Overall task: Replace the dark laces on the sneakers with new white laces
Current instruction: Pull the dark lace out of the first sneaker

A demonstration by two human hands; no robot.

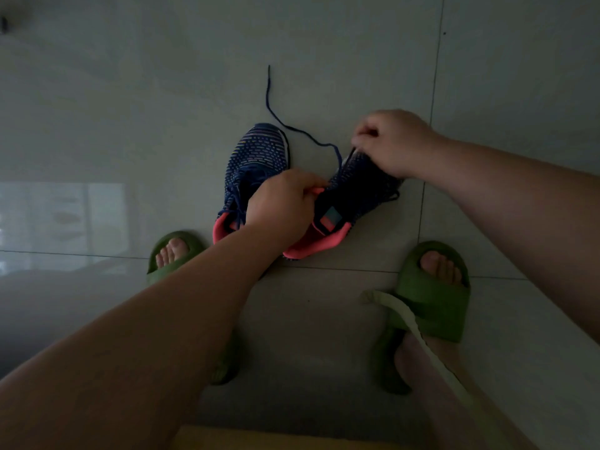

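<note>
On the floor: two dark knit sneakers side by side, left sneaker point(256, 167) laced, right sneaker point(350, 203) tilted.
Left hand point(282, 206): fingers curled, pinching the right sneaker's pink tongue tab.
Right hand point(393, 141): fingers pinched at the right sneaker's toe end, just where the dark lace point(279, 115) trails away across the floor point(130, 92).
White lace point(406, 319): draped over the right green slipper point(435, 303).
Arms: both reach forward and down.

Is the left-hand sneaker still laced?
Yes. The left sneaker still has its dark laces threaded and bunched over the tongue.
</note>
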